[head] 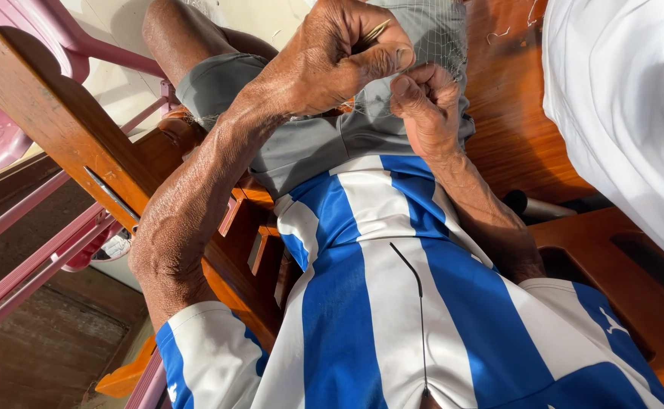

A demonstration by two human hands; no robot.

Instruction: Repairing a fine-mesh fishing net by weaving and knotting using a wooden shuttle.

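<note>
Head view, looking down a seated person's own body: nearest the camera, a blue-and-white striped shirt [392, 303] fills the lower frame, with a thin dark cord [415, 280] running down its front. Above it lie grey shorts [309, 148], with one bare knee raised at the top of the frame. The person sits in a wooden chair [59, 121] whose armrest slants across the left side, a thin metal rod [111, 195] lying along it; the left forearm crosses over this armrest.

Farther out, over the lap, the two hands meet. The left hand [332, 57] is curled nearly closed, its thumb pressed against the forefinger, pinching a slim yellowish needle [374, 32] whose tip pokes out above the knuckles. The right hand [427, 102] is bunched into a loose fist just beside it, fingertips pinched on fine strands of a pale net [434, 34]; thumb and knuckles of the two hands almost touch. The net drapes over the shorts beyond the hands, its mesh faint in the bright sun.

To the right, white cloth [627, 98] covers the upper corner above polished wood. At far left stands a pink plastic chair [14, 45].
</note>
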